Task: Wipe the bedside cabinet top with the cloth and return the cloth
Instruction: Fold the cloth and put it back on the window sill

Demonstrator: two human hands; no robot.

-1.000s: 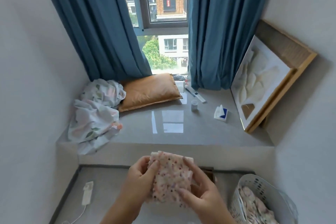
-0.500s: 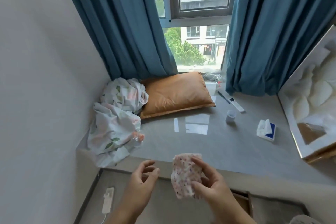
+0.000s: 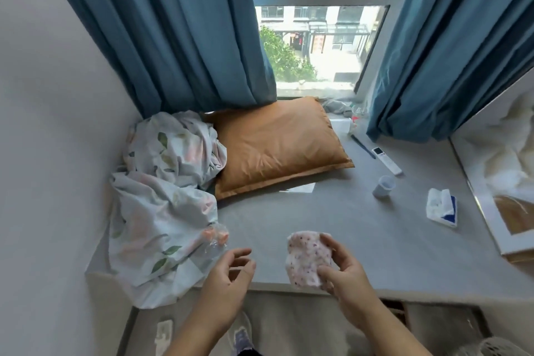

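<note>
Right hand [image 3: 351, 274] pinches the folded pink-speckled white cloth [image 3: 307, 259] above the grey ledge's [image 3: 332, 220] near edge; left hand [image 3: 228, 280] spread, empty. Wiping apparently not yet begun.

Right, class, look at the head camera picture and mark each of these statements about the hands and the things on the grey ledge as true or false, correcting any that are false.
1. The right hand holds the speckled cloth. True.
2. The left hand also has a grip on the cloth. False: it is open and empty, apart from the cloth.
3. The orange pillow lies beside the crumpled floral sheet. True.
4. The white cup stands on the pillow. False: it sits on the grey ledge, to the right of the pillow.
5. The tissue pack lies on the ledge to the right of the cup. True.
</note>
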